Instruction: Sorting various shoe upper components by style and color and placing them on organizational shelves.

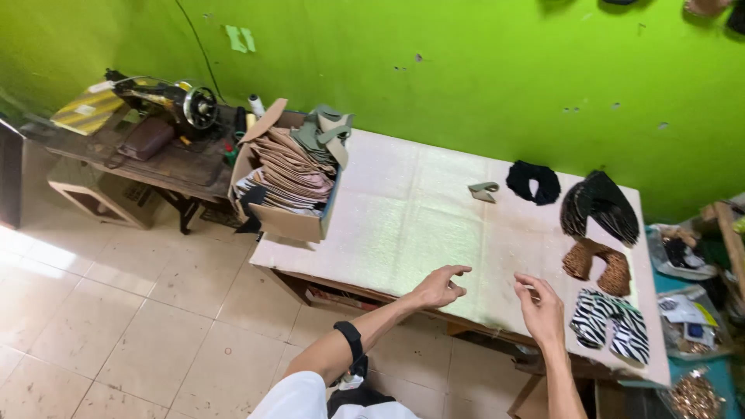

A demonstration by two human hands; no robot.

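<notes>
Zebra-striped pieces [611,326] are lying just beside your right hand [541,310]; both it and your left hand [438,287] are hovering open, empty, over the counter [403,225].

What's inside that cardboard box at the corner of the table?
The cardboard box holds a slanting stack of flat tan and pinkish cut pieces, with grey-green pieces on top. Its bottom is hidden.

wall [466,70] bright green | worktop [411,217] cream | zebra-stripe piece [609,324] black-white | leopard-spot piece [597,265] brown | fabric pieces [599,203] black | floor tiles [116,310] beige
</notes>
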